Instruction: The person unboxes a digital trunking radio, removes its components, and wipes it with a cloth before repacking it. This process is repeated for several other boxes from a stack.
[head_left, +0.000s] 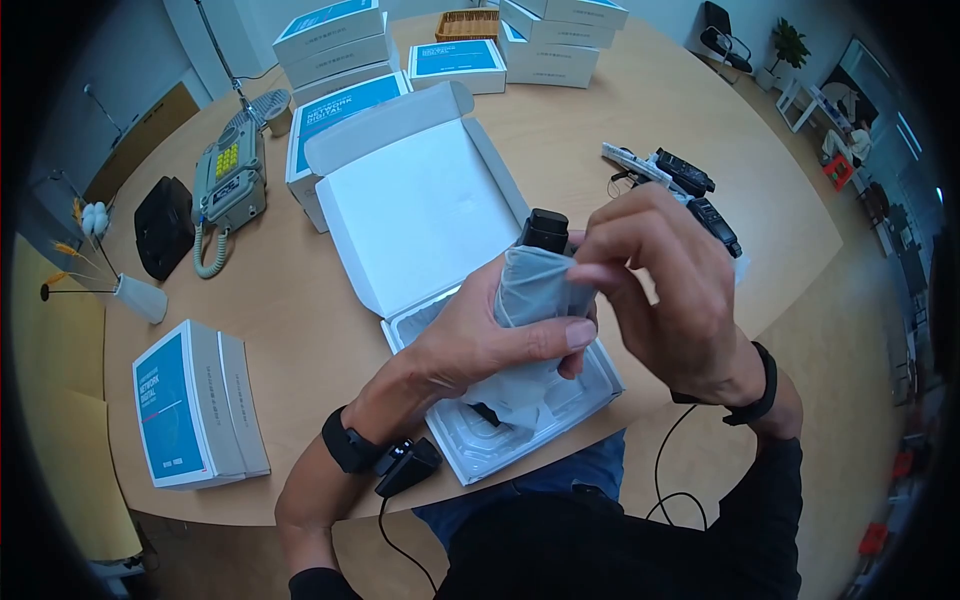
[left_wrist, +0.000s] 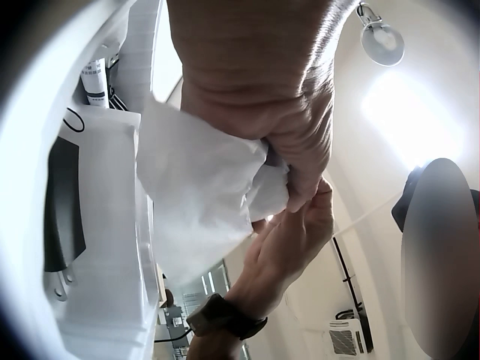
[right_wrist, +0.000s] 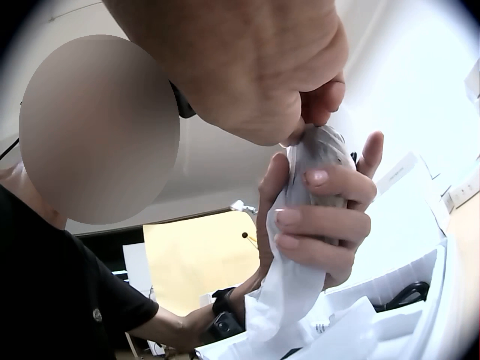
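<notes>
My left hand [head_left: 480,335] grips a black device [head_left: 546,230] in a thin white wrapper [head_left: 530,285], its black end sticking out of the top. In the right wrist view the left hand's fingers [right_wrist: 322,217] curl around the wrapped body. The right hand [head_left: 665,290] pinches the wrapper's upper edge with thumb and fingertips; in the left wrist view it [left_wrist: 281,251] is partly behind the left hand. Below the hands an open white box [head_left: 420,200] holds a clear tray [head_left: 480,455], and loose wrapper hangs over it.
Blue-and-white boxes stand at the left [head_left: 172,410] and along the back [head_left: 455,65]. A telephone [head_left: 230,180], a black case [head_left: 165,228] and a white vase [head_left: 140,298] are at the left. Black devices [head_left: 685,172] lie at the right. A small black camera [head_left: 408,466] sits by the left wrist.
</notes>
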